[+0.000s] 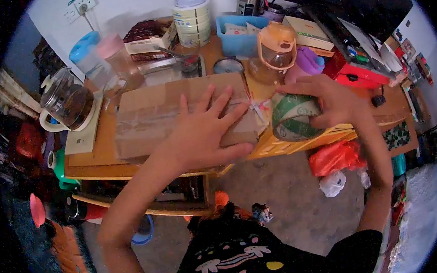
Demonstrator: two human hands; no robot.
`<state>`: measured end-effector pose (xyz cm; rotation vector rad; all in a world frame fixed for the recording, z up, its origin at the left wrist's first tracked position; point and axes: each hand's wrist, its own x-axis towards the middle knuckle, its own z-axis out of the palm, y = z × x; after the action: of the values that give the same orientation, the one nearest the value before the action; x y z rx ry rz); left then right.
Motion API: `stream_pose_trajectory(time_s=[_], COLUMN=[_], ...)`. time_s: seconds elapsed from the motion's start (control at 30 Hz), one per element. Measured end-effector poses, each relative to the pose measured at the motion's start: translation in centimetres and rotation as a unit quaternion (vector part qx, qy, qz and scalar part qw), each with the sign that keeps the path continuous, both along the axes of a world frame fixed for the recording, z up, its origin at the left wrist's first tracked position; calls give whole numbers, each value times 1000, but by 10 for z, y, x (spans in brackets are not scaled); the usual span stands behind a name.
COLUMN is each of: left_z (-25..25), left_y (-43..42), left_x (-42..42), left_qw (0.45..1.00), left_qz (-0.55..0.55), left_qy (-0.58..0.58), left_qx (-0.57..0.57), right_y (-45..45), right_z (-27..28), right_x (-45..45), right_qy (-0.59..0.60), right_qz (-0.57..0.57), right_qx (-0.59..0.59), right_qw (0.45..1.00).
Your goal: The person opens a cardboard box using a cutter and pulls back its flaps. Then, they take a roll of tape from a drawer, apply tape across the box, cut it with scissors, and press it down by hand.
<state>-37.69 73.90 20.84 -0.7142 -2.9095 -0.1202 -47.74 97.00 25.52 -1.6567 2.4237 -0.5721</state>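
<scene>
A closed brown cardboard box (143, 114) lies on the wooden desk, with a strip of tape along its top. My left hand (205, 132) rests flat on the box, fingers spread. Just right of the box, my right hand (335, 100) grips a roll of green-and-white printed packing tape (284, 122), its thumb at the roll's core. The roll is near the desk's front edge. Whether a strip runs from it to the box, I cannot tell.
A glass teapot (69, 104) stands at the left. Behind the box are bottles, a blue basket (242, 46) and an orange-lidded jug (275, 46). Below, an open drawer (147, 202) juts out. A red plastic bag (336, 157) lies on the floor at the right.
</scene>
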Motion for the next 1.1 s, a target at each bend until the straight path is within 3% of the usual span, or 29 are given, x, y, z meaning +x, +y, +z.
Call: stream_pose_trajectory(time_s=[0.1,0.3,0.43,0.8,1.1], left_z=[0,-13,-12,-12,-16], left_y=[4,8,6,7,13], left_x=[-1,-15,-15,-13,-19], left_qw=[1000,990,989,992,989], left_qz=[11,-134,-143,-126,-142], left_qy=[17,24,2,25,37], left_qx=[-4,33,36,17,27], right_y=[1,3,2,8,9], right_z=[-2,-5,-10,-10,-21], right_x=[-1,2,2,12,12], right_qy=[3,18,20,42,45], right_qz=[7,-1,24,-43,-36], right_qx=[-8,-22,-61,-29,9], right_qw=[1000,1000,998,998,998])
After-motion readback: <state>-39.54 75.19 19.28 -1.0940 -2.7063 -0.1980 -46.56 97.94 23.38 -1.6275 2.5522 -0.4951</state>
